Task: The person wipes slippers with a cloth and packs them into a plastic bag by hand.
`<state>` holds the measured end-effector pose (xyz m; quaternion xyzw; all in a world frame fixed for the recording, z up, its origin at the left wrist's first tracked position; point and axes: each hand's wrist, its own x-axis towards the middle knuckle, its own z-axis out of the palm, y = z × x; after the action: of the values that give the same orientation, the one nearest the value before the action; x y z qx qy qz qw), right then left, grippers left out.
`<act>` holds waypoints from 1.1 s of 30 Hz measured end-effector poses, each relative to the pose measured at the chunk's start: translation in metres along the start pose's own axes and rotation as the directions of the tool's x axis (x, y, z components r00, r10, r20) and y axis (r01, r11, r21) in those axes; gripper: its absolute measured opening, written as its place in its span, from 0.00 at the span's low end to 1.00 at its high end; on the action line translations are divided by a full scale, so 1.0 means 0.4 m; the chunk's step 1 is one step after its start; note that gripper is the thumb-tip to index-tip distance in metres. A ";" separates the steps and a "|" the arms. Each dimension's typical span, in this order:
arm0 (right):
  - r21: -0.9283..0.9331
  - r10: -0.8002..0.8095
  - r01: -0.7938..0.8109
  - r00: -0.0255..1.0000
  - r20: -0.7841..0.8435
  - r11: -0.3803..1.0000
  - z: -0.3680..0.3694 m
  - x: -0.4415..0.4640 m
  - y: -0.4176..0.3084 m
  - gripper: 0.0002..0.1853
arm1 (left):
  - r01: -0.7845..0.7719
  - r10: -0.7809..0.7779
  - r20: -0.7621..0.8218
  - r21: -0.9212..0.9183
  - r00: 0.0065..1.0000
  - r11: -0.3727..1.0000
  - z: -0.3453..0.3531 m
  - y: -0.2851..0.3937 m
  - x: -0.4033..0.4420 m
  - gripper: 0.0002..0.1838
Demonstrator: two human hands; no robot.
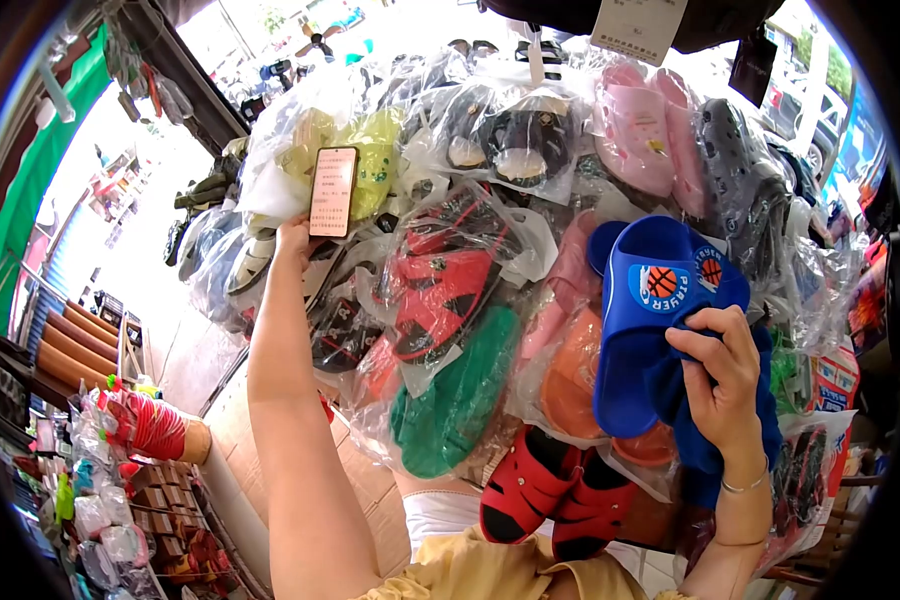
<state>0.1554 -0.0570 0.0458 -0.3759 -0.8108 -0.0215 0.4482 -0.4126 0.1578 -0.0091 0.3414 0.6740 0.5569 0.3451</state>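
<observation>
My left hand (292, 243) is at the lower left edge of a smartphone (333, 192) and grips it, its fingers mostly hidden behind it; lines of text fill the lit screen. My right hand (718, 375) is closed with bent fingers on a dark blue cloth (763, 400), in front of a pair of blue slide sandals (635, 330) with a basketball badge on the straps. Below the sandals, a pair of red and black shoes (550, 490) is near my lap. Red and black sandals in clear plastic (440, 285) lie between my arms.
Bagged footwear is heaped ahead: a green shoe (455, 395), orange slippers (572, 375), pink clogs (635, 130), grey clogs (725, 150) and yellow-green ones (375, 160). A dark item with a tag (638, 28) hangs above. Shelves of small goods (120, 500) stand at lower left.
</observation>
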 end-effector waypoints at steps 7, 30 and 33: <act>-0.009 0.012 -0.012 1.000 0.019 1.000 0.000 -0.003 0.002 0.18 | -0.039 0.041 -0.027 0.084 0.999 0.996 -0.032 -0.045 0.063 0.16; 0.074 0.001 0.000 1.000 -0.012 0.997 -0.009 -0.003 0.014 0.18 | -0.654 0.637 0.217 0.011 0.740 0.756 0.335 0.163 -0.449 0.12; 0.102 0.019 -0.013 0.998 -0.059 0.995 -0.006 -0.008 0.027 0.15 | -0.576 0.555 0.533 -0.146 0.639 0.804 0.504 0.209 -0.669 0.15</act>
<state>0.1648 -0.0520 0.0414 -0.3585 -0.7939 0.0121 0.4910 -0.0945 0.0480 0.0675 0.6865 0.4144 0.5007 0.3261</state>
